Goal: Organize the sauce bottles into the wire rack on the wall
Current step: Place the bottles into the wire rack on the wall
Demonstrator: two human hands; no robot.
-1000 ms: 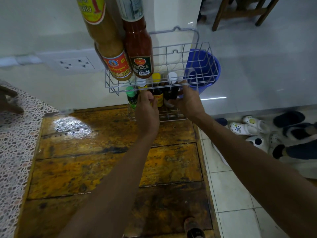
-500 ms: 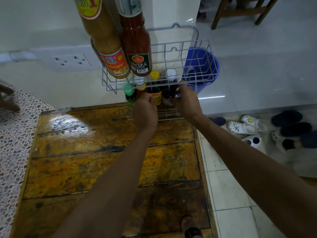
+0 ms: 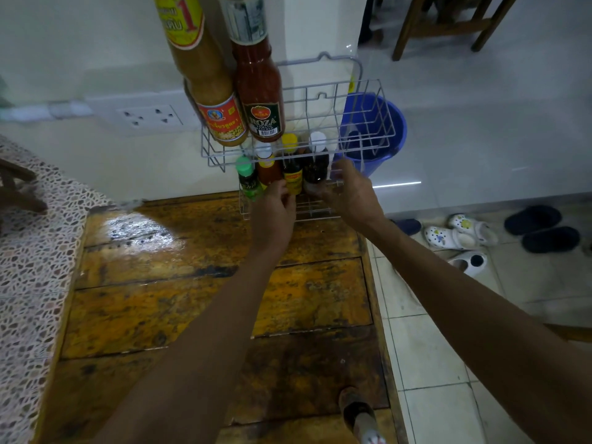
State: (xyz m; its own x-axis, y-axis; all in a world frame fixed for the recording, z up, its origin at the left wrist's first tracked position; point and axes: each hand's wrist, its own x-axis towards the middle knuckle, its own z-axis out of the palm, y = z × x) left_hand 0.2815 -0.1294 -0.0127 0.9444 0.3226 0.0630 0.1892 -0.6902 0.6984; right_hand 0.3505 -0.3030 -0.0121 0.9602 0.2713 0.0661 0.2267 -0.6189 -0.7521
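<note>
Head view: wire rack (image 3: 368, 136) on the wall, two tiers. Left hand (image 3: 272, 209) fingers curl round the yellow-capped bottle (image 3: 292, 174) in the lower tier; right hand (image 3: 347, 193) pinches the dark white-capped bottle (image 3: 315, 168) beside it. Best to nudge them upright, snug together. Thin metal wire; glossy bottles with smooth plastic caps.

Both arms are reaching forward; the left grip (image 3: 275, 206) and right grip (image 3: 347, 190) are curling their fingers side by side.
</note>
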